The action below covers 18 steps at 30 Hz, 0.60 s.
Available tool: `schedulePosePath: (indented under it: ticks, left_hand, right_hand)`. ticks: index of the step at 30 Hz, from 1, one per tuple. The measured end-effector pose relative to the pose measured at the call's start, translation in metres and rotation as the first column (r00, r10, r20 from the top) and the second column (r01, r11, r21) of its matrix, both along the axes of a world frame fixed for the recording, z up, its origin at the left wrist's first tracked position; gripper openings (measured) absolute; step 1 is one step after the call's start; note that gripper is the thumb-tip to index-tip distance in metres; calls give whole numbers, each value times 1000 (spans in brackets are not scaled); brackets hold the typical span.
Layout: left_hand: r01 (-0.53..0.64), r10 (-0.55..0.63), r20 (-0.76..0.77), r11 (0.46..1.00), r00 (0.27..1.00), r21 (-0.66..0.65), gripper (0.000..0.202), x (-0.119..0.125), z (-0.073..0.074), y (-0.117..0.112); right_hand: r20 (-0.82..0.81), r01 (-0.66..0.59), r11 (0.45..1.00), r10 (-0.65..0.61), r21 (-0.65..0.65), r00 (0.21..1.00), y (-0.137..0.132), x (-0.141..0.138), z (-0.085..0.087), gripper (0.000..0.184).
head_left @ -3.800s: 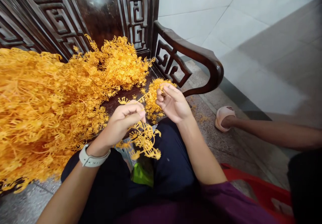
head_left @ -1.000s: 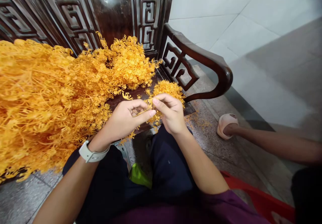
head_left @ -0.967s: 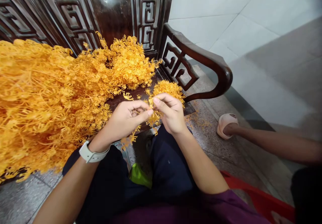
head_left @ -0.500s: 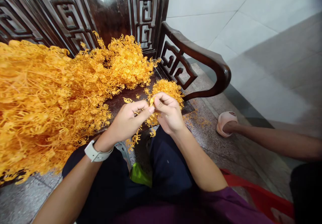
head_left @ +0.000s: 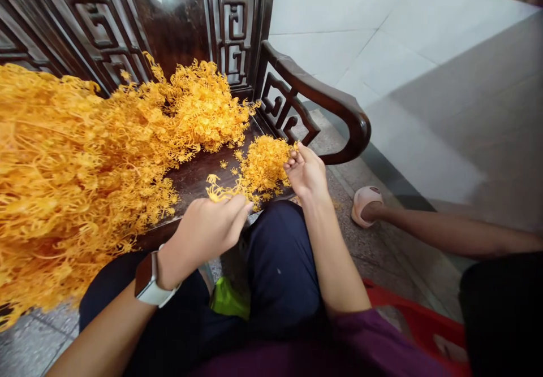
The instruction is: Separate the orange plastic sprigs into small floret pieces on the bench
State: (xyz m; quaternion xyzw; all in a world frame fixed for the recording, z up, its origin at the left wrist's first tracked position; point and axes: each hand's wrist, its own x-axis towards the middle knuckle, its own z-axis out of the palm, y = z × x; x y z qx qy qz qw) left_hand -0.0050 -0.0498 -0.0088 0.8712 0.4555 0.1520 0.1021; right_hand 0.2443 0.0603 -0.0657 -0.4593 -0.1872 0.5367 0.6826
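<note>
While I watch from far away through the camera on the head, I see a small pile of orange-yellow sprigs (head_left: 263,168) sitting on a dark wood bench (head_left: 190,187), right in front of the hands. The right hand (head_left: 306,172) is open with its fingers spread. It holds nothing that I can see, and it is just beside the small pile. The left hand (head_left: 207,233) bends over a loose sprig (head_left: 223,192) at the front of the pile. Its fingers curve down onto the sprig, but I cannot tell if they grip it. A watch (head_left: 147,280) with a white band sits on the left wrist.

To the left, a big heap of the same sprigs (head_left: 85,162) covers the bench and hangs over its front edge. Behind it stand the carved bench back (head_left: 95,18) and a curved armrest (head_left: 322,91). Dark trousers (head_left: 280,258) show below the hands, with a green thing (head_left: 229,300) between the knees. A red basket (head_left: 418,320) is on the floor at the right. Another person's bare leg (head_left: 441,227) reaches to a pink slipper (head_left: 365,204).
</note>
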Motion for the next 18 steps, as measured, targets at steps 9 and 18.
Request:
schedulePosePath:
  ticks: [9, 18]
  left_hand:
    - [-83, 85, 123, 996, 989, -25, 35, -9, 2, 15]
    - [-62, 125, 437, 986, 891, -154, 21, -10, -3, 21]
  right_hand:
    - [143, -69, 997, 65, 19, 988, 0, 3, -9, 33]
    - [201, -103, 995, 102, -3, 974, -4, -3, -4, 28]
